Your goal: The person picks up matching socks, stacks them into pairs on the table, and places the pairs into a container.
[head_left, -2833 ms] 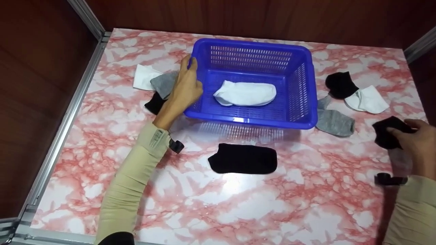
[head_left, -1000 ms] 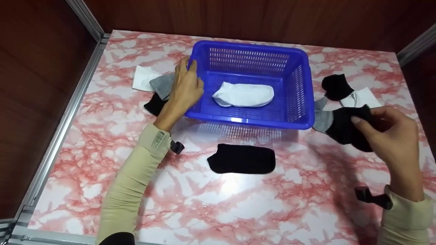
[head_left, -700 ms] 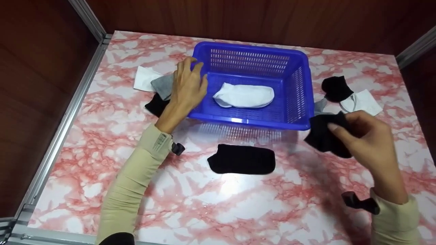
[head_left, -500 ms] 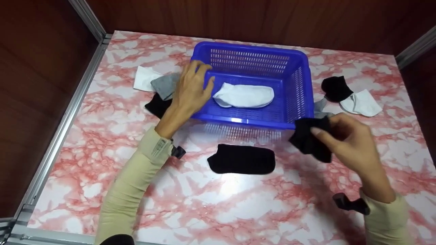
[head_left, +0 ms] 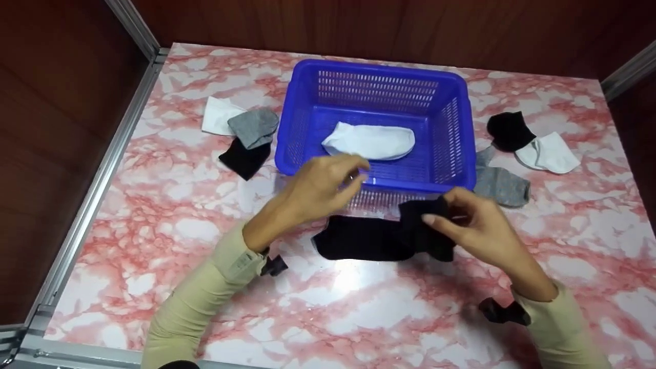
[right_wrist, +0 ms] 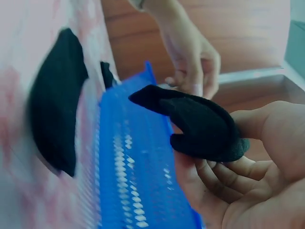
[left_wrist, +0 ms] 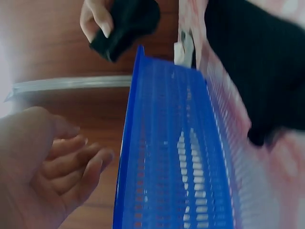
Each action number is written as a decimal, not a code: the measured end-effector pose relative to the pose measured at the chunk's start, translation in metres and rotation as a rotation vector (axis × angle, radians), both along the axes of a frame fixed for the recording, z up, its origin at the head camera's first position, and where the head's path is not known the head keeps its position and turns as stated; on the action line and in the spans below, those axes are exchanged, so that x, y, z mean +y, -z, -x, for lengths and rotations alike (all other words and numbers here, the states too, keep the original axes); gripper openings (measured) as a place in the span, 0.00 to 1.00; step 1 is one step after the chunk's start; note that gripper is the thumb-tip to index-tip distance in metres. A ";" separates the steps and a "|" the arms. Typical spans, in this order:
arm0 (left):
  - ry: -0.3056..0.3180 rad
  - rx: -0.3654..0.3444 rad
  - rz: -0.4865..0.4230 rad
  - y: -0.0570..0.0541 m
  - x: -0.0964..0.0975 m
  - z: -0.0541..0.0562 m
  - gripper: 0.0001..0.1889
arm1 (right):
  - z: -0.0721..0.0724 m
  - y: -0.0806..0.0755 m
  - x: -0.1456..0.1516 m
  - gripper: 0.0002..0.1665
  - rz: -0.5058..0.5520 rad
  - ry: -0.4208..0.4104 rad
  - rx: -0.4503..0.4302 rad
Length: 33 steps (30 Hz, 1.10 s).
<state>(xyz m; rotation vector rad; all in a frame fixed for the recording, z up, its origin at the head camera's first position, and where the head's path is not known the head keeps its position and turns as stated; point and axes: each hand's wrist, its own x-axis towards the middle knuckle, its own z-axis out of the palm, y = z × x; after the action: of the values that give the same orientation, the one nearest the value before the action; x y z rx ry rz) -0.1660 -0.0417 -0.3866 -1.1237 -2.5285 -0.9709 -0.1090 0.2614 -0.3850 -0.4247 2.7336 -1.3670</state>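
Observation:
My right hand pinches a folded black sock between thumb and fingers, held in front of the basket's near right corner. In the right wrist view that sock hangs bent over the fingers. A second black sock lies flat on the table, partly overlapped by the held one in the head view. My left hand hovers at the near rim of the blue basket, fingers loosely bent and holding nothing; the left wrist view shows it beside the basket wall. A white sock lies inside the basket.
Left of the basket lie a white sock, a grey sock and a black sock. At its right are another black sock, a white one and a grey one. Wooden panels enclose the marbled table.
My right hand has picked up a black sock at the far right and carried it left to the basket's front. My left hand has let go of the basket's left rim and moved right and nearer.

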 end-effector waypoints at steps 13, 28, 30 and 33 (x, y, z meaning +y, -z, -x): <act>0.224 -0.368 0.314 0.050 0.015 -0.011 0.21 | 0.001 0.055 -0.025 0.11 -0.009 -0.116 -0.274; 0.022 -0.405 0.365 0.073 0.031 -0.023 0.29 | 0.012 0.065 -0.013 0.16 -0.163 -0.045 -0.064; -0.015 -0.384 0.389 0.075 0.033 -0.026 0.29 | 0.012 0.066 -0.014 0.16 -0.155 -0.052 -0.063; -0.038 -0.372 0.391 0.077 0.035 -0.028 0.25 | 0.011 0.067 -0.016 0.16 -0.132 -0.069 -0.068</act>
<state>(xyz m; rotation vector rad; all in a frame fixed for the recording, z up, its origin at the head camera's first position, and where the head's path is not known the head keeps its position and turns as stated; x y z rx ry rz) -0.1379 -0.0069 -0.4637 -1.0624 -3.1314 -0.7517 -0.1204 0.2451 -0.4521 -0.4505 2.7062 -1.1551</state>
